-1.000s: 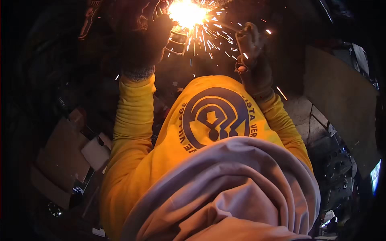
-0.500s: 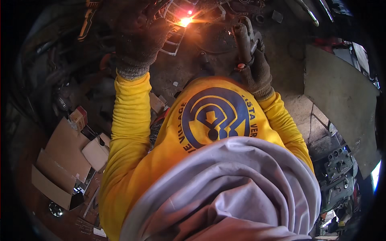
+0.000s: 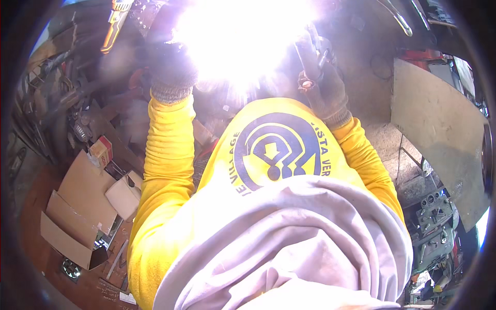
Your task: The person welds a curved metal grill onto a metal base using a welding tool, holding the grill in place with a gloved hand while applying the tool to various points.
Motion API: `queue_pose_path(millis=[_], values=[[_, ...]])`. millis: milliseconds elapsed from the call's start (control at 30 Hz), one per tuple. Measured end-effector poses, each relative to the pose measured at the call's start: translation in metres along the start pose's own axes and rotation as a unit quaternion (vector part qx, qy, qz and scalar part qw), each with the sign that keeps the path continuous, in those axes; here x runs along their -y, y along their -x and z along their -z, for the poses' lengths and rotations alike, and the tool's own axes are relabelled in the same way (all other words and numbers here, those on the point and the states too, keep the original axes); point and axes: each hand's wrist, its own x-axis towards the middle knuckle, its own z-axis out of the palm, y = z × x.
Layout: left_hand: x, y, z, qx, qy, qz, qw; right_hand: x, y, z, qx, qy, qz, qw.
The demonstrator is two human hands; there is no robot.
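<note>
A blinding white welding arc [image 3: 245,39] fills the top middle of the head view and washes out whatever lies under it. My right hand [image 3: 331,98], in a brown knit glove, is closed around a welding electrode holder [image 3: 310,57] just right of the glare. The holder's far end and the electrode are lost in the light. On the glare's left side is my left hand [image 3: 173,75], in a similar glove with a ribbed cuff. Shadow and glare hide its fingers, so whether it grips anything does not show.
A yellow and black tool [image 3: 114,31] is at the upper left. Opened cardboard boxes [image 3: 82,199] sit at the lower left, near a small red and tan box [image 3: 101,151]. A large flat sheet [image 3: 436,134] stands at the right, with a grey-green machine [image 3: 436,217] below it.
The small orange glow at the metal bars has become a huge white arc, which now hides the bars and lights up the surroundings. Both hands stay almost in place.
</note>
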Motion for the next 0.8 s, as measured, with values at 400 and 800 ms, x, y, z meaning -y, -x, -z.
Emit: queue_pose_path(millis=[400, 800], values=[[0.000, 0.003, -0.002, 0.003, -0.017, 0.007, 1.000, 0.007, -0.002, 0.003, 0.033, 0.076, 0.005, 0.997], [0.004, 0.012, 0.005, 0.015, -0.074, 0.000, 0.997, -0.003, 0.004, 0.012, 0.008, 0.160, 0.005, 0.987]])
